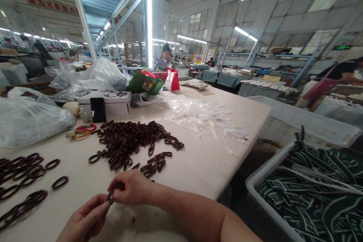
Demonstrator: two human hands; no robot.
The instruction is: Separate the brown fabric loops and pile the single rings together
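My left hand [88, 217] and my right hand [132, 188] meet at the front of the table, their fingers pinching a small dark brown strap loop [109, 197] between them. Much of that loop is covered by my fingertips. Just beyond my right hand lies a heap of flattened dark brown strap loops [127, 141], with a few strays at its near side. To the left, several rounded-open brown loops [28, 168] are spread out on the table, and a single oval loop [60, 183] sits apart from them.
Orange-and-red-handled scissors [82, 131] and an upright phone [98, 109] stand behind the heap by a white box [113, 104]. Clear plastic scraps [198, 113] cover the table's far part. Right of the table edge, a grey bin [252, 187] holds green striped webbing. Co-workers are farther off.
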